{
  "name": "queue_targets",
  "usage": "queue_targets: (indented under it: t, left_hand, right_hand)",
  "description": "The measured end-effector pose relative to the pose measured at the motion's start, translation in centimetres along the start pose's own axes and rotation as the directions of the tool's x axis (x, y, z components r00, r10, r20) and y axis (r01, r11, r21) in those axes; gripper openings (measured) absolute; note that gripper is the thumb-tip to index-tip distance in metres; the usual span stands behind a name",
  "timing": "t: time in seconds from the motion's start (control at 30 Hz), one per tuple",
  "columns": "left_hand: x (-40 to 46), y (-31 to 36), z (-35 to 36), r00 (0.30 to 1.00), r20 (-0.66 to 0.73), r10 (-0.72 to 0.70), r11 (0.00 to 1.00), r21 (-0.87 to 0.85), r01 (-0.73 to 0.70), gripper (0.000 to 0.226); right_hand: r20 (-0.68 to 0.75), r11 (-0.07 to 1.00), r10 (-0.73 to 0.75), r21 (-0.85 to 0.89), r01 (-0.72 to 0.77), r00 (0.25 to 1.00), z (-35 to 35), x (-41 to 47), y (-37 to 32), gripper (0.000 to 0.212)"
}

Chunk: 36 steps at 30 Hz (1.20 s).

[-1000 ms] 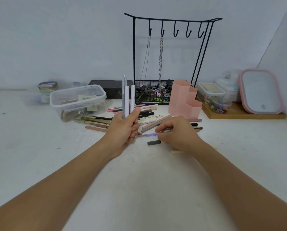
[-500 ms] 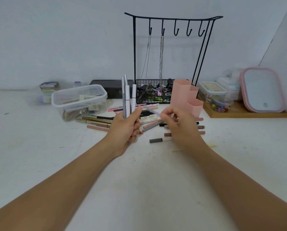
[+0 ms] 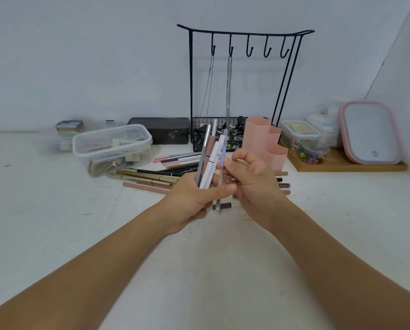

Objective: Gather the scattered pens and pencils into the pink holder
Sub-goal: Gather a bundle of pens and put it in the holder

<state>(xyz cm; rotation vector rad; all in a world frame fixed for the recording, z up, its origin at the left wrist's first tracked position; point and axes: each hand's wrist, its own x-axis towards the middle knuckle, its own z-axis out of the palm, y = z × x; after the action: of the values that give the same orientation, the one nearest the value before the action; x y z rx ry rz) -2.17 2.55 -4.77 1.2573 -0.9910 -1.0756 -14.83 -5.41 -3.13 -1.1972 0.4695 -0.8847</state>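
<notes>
My left hand (image 3: 194, 198) is shut on a bundle of pens (image 3: 209, 160), white, grey and pink, held upright above the table. My right hand (image 3: 253, 182) pinches a thin lilac pen (image 3: 221, 163) and holds it against the right side of that bundle. The pink holder (image 3: 263, 141), with stepped hexagonal tubes, stands just behind my right hand. Scattered pens and pencils (image 3: 151, 178), gold, black and pink, lie on the table behind and left of my hands. A short grey pen (image 3: 223, 206) lies under my hands.
A clear plastic box (image 3: 112, 145) stands at the left, a dark box (image 3: 161, 129) behind it. A black wire hook stand (image 3: 242, 75) with a basket of clips rises behind the holder. A wooden tray (image 3: 342, 164) with small containers and a pink-rimmed lid sits at the right.
My right hand picked the lilac pen up from the table and carried it left and upward to the bundle in my left hand. The bundle now tilts slightly right.
</notes>
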Motion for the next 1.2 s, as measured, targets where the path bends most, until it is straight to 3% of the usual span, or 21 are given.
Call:
queue_targets:
  t: [0.17, 0.3, 0.4, 0.57, 0.67, 0.73, 0.77, 0.83, 0.93, 1.03, 1.1, 1.2]
  left_hand:
    - [0.1, 0.2, 0.2, 0.996, -0.076, -0.051, 0.997, 0.047, 0.055, 0.027]
    - [0.2, 0.4, 0.2, 0.998, -0.034, -0.053, 0.998, 0.034, 0.055, 0.034]
    - [0.3, 0.2, 0.1, 0.999, -0.033, -0.035, 0.999, -0.015, 0.035, 0.034]
    - [0.4, 0.2, -0.3, 1.0, -0.022, -0.01, 0.992, -0.127, 0.007, 0.027]
    - [0.3, 0.3, 0.1, 0.995, -0.075, 0.071, 0.982, -0.168, -0.082, 0.025]
    - [0.5, 0.3, 0.0, 0.974, -0.178, 0.138, 0.982, -0.104, -0.158, 0.019]
    - [0.6, 0.2, -0.2, 0.961, -0.22, 0.168, 0.982, -0.043, -0.182, 0.02]
    - [0.5, 0.1, -0.5, 0.95, -0.222, 0.218, 0.976, 0.066, -0.209, 0.023]
    - [0.1, -0.2, -0.2, 0.962, -0.113, 0.248, 0.963, 0.138, -0.232, 0.028]
    - [0.0, -0.3, -0.3, 0.975, -0.051, 0.215, 0.941, 0.278, -0.193, 0.028]
    - [0.2, -0.1, -0.5, 0.982, -0.088, 0.169, 0.948, 0.288, -0.137, 0.021]
    - [0.3, -0.2, -0.3, 0.987, -0.133, 0.088, 0.971, 0.233, -0.055, 0.034]
  right_hand:
    - [0.022, 0.998, -0.031, -0.061, 0.032, 0.999, 0.4, -0.1, 0.5, 0.017]
    - [-0.007, 0.995, -0.021, -0.093, 0.02, 1.0, 0.4, -0.1, 0.0, 0.014]
    - [-0.029, 0.981, -0.045, -0.189, 0.038, 0.999, 0.0, 0.2, 0.1, 0.034]
    - [0.04, 0.962, -0.047, -0.269, 0.056, 0.998, -0.2, -0.1, -0.1, 0.029]
    - [-0.009, 0.919, -0.167, -0.362, 0.153, 0.986, -0.4, -0.1, -0.2, 0.023]
    - [-0.09, 0.892, -0.283, -0.39, 0.228, 0.955, -0.7, 0.1, -0.5, 0.009]
    - [-0.112, 0.883, -0.314, -0.4, 0.246, 0.943, -0.9, 0.2, -0.7, 0.017]
    - [-0.098, 0.914, -0.251, -0.351, 0.202, 0.963, -1.1, 0.3, -1.1, 0.028]
    - [0.04, 0.939, -0.064, -0.337, 0.074, 0.997, -0.8, 0.0, -1.2, 0.031]
    - [0.123, 0.913, -0.034, -0.4, 0.081, 0.992, -0.5, -0.1, -0.8, 0.023]
    - [0.177, 0.902, -0.029, -0.419, 0.102, 0.984, -0.4, -0.3, -1.0, 0.022]
    - [0.249, 0.845, -0.018, -0.513, 0.148, 0.968, -0.5, -0.5, -1.8, 0.019]
